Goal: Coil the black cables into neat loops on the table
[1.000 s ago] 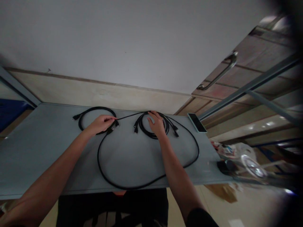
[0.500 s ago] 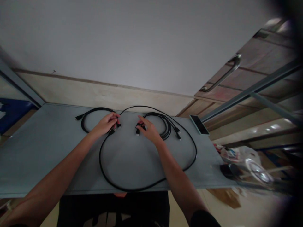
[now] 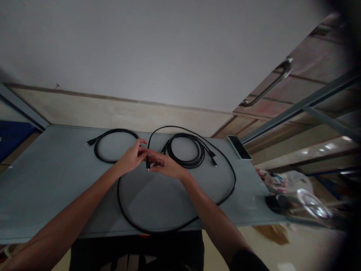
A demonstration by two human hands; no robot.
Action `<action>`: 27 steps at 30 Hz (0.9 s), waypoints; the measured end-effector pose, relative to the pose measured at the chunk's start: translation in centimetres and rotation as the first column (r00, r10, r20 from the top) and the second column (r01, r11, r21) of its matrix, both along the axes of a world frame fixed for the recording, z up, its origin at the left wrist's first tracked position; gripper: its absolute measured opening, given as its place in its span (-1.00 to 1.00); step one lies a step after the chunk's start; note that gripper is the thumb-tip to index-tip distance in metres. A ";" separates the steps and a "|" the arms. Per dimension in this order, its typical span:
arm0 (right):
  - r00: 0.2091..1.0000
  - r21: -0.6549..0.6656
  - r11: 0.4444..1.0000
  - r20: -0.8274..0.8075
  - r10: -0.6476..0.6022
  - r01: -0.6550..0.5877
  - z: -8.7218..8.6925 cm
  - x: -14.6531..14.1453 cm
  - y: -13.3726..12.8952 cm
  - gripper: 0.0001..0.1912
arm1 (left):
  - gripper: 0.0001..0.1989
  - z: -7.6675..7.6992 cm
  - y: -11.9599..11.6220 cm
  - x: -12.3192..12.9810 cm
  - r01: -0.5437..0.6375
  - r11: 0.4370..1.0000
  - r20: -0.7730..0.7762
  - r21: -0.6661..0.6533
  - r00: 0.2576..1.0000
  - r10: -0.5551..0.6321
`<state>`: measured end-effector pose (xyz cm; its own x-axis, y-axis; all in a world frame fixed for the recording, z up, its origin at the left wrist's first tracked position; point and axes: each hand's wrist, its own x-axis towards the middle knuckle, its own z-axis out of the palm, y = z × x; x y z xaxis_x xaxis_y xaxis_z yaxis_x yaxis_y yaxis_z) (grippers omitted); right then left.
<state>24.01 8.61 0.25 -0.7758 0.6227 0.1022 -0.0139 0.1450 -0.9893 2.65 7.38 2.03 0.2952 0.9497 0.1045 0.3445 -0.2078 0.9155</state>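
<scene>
A long black cable [image 3: 234, 177] lies in one wide loop on the grey table, its upper strand leading to a black plug [image 3: 148, 163] between my hands. My left hand [image 3: 132, 157] is closed around the cable end, fingertips just above the plug. From the right, my right hand [image 3: 166, 165] meets it, fingers bent round the same end, thumb low beside the plug; its grip is partly hidden. To the right lies a coiled black cable [image 3: 203, 152] with plugs at its right side. A smaller looped black cable [image 3: 96, 150] rests to the left, one plug pointing left.
The grey table [image 3: 56, 180] stands against a wall, with metal posts at both ends. A phone [image 3: 239, 147] lies at the back right. Beyond the right end are plastic bags [image 3: 293, 182] and a clear container [image 3: 311, 205]. A metal handle [image 3: 267, 84] is on the door.
My right hand has moved left, away from the coil's plug, to meet my left hand. The left hand has shifted slightly right and down, and the plug now hangs between them.
</scene>
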 end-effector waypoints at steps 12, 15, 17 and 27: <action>0.965 0.378 0.905 0.087 -0.247 0.198 0.0 -0.9 -0.3 -0.25 | -0.45 -0.1 -0.2 0.6 0.028 0.985 0.206 -0.169 0.979 0.008; 0.941 0.555 0.816 0.164 -0.297 0.161 0.3 -0.4 0.2 -0.50 | -0.35 -0.1 -0.5 0.8 0.069 0.982 0.127 -0.177 0.991 -0.047; 0.922 0.623 0.772 0.211 -0.325 0.129 0.2 -0.1 0.6 -0.68 | -0.33 0.1 -0.8 1.0 0.099 0.984 0.052 -0.149 0.994 -0.092; 0.821 0.794 0.589 0.229 -0.523 0.154 -1.0 0.4 2.0 -0.80 | -0.70 0.6 -0.3 -0.2 0.142 0.972 -0.096 -0.186 0.982 -0.162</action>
